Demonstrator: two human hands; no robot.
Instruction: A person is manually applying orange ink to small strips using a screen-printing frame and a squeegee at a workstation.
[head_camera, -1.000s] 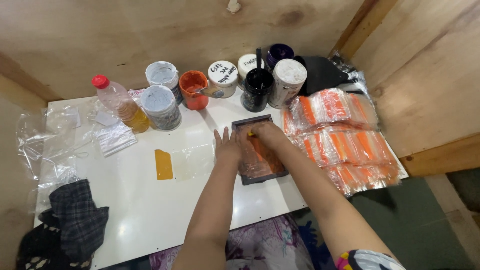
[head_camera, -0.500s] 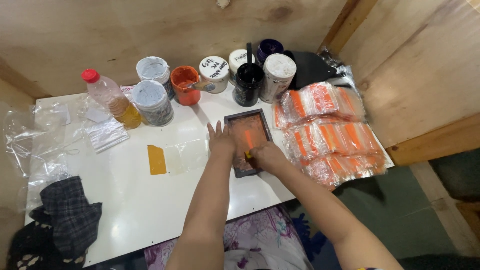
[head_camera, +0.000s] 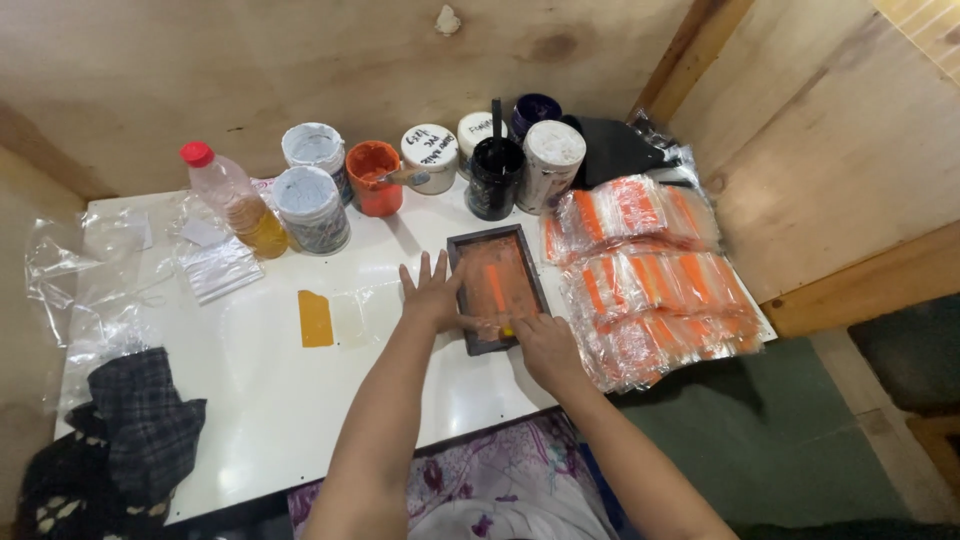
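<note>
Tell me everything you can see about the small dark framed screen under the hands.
The framed screen is a small rectangle with a dark frame, wood by the look of it, and an orange-stained mesh carrying a brighter orange stripe. It lies flat on the white table, beside the stacks of orange-printed plastic bags. The left hand presses its left edge, fingers spread; the right hand rests at its near end on something yellow.

paint tubs (head_camera: 312, 207) at back | oil bottle (head_camera: 232, 197) left | checked cloth (head_camera: 140, 420) near corner | orange-striped bagged packs (head_camera: 650, 275) right
</note>
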